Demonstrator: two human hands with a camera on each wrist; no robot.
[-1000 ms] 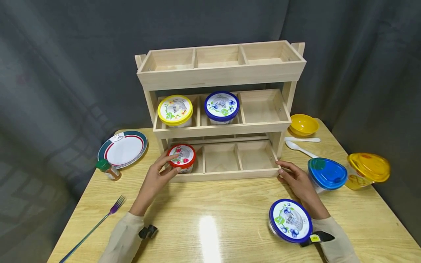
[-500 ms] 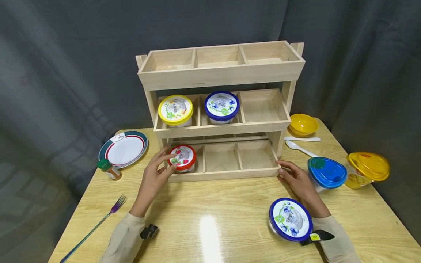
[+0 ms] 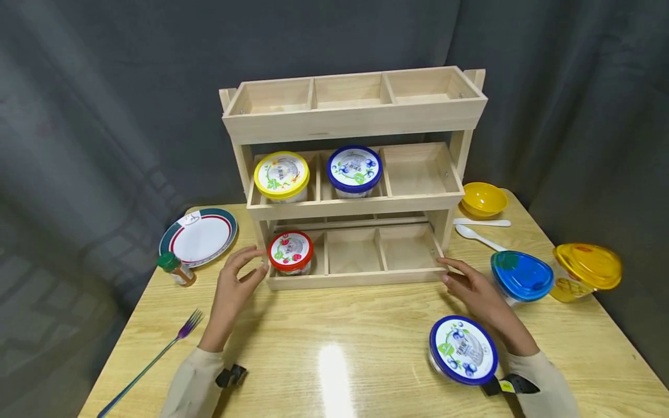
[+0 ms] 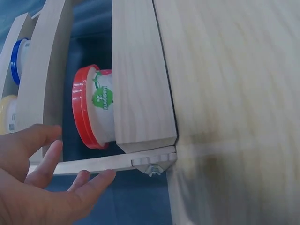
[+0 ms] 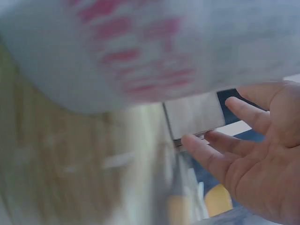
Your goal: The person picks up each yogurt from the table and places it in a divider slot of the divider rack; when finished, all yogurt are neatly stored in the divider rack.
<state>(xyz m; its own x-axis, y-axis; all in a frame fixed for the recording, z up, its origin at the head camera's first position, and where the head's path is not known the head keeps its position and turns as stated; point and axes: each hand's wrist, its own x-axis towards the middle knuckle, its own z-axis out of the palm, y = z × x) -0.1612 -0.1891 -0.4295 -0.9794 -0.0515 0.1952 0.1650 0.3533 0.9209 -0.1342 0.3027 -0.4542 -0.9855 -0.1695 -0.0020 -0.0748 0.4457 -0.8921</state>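
A three-tier wooden rack (image 3: 355, 123) stands on the table, each tier split into three compartments. In its bottom left compartment sits a red-lidded tub (image 3: 290, 251). My left hand (image 3: 233, 290) is at the rack's lower left end, beside that tub; in the left wrist view its fingers (image 4: 96, 186) are spread and relaxed, apart from the tub. At the lower right corner, my right hand (image 3: 479, 297) has its fingertips right at the bottom tier's end, holding nothing. A blue-lidded tub (image 3: 464, 349) stands on the table by my right wrist and looms large in the right wrist view.
The middle tier holds a yellow-lidded tub (image 3: 282, 176) and another blue-lidded tub (image 3: 355, 170). Left are a plate (image 3: 201, 237), a green-capped spice jar (image 3: 177, 269) and a fork (image 3: 157, 359). Right are a yellow bowl (image 3: 484, 199), a white spoon (image 3: 478, 237) and two lidded containers (image 3: 522, 277).
My left hand has let go of the red-lidded tub and drawn back to the left. My right hand stays at the rack's right end, its wrist shifted slightly right.
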